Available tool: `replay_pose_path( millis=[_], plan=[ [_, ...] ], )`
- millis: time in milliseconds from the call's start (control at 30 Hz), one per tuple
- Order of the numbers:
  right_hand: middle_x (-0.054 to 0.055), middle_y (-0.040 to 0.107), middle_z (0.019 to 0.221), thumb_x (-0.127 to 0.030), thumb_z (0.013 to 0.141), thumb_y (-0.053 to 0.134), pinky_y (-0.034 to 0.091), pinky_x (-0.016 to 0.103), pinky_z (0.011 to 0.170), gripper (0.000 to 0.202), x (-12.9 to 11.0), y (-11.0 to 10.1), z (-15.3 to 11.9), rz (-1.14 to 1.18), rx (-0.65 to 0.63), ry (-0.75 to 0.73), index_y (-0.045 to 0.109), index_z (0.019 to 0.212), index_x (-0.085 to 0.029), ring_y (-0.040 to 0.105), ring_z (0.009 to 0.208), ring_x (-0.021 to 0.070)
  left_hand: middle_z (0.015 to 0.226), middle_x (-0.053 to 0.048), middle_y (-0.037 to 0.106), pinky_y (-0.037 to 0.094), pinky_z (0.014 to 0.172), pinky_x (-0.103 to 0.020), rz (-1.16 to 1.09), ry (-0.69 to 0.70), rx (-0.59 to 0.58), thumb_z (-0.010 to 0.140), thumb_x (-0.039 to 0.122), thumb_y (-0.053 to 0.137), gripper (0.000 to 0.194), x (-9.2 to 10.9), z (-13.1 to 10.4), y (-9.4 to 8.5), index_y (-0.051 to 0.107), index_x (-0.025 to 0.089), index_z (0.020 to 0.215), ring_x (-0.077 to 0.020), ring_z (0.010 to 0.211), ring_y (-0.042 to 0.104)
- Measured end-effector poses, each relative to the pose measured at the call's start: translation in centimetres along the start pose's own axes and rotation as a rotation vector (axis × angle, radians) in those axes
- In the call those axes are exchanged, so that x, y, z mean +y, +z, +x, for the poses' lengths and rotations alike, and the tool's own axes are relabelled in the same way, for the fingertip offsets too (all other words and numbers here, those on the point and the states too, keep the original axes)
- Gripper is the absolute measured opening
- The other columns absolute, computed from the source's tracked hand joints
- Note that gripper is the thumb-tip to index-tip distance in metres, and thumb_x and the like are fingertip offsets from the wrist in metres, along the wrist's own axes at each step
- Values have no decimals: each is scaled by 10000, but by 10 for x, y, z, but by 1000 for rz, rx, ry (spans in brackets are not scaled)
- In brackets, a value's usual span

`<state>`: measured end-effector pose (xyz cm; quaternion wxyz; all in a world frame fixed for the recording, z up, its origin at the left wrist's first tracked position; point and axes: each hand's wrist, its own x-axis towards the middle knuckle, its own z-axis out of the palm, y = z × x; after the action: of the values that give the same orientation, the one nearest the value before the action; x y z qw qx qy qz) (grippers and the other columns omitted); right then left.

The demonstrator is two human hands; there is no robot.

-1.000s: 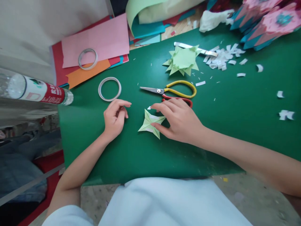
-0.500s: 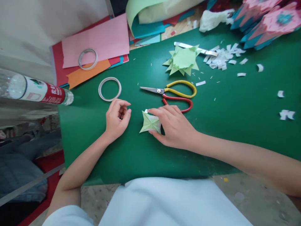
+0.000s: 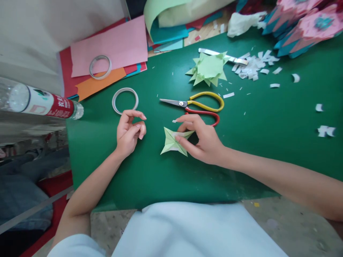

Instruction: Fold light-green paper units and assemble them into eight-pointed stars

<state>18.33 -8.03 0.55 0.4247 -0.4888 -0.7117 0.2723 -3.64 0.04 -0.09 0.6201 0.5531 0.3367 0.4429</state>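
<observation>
Loosely curled left hand (image 3: 129,132), empty, right hand (image 3: 203,140) half-curled, pinching green paper star (image 3: 169,140).

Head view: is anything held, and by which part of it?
The right hand has its thumb over the star, near its middle; whether gripped cannot be told. A scrap is at the index fingertip. The left hand holds nothing visible.

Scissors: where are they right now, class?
Slightly right of the head view's centre, the scissors lie between the right hand and the spiky green paper piece.
</observation>
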Motion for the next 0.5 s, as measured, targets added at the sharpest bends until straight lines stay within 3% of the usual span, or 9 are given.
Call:
replay_pose_path(
  millis=[333,500],
  plan=[
    [-27,618,750,-168,886,577,435,201,603,302,1,-2,2,90,7,46,434,1152,-188,569,621,90,838,5,605,474,540,-215,11,12,-92,778,135,643,166,-2,-2,0,605,197,927,-75,592,577],
    [-31,611,736,-180,888,570,437,210,597,290,2,-1,3,77,11,50,433,1143,-200,562,611,96,724,16,548,454,539,-218,-34,18,-148,781,176,684,170,-2,-2,-1,625,187,941,-88,593,556]
  ],
)
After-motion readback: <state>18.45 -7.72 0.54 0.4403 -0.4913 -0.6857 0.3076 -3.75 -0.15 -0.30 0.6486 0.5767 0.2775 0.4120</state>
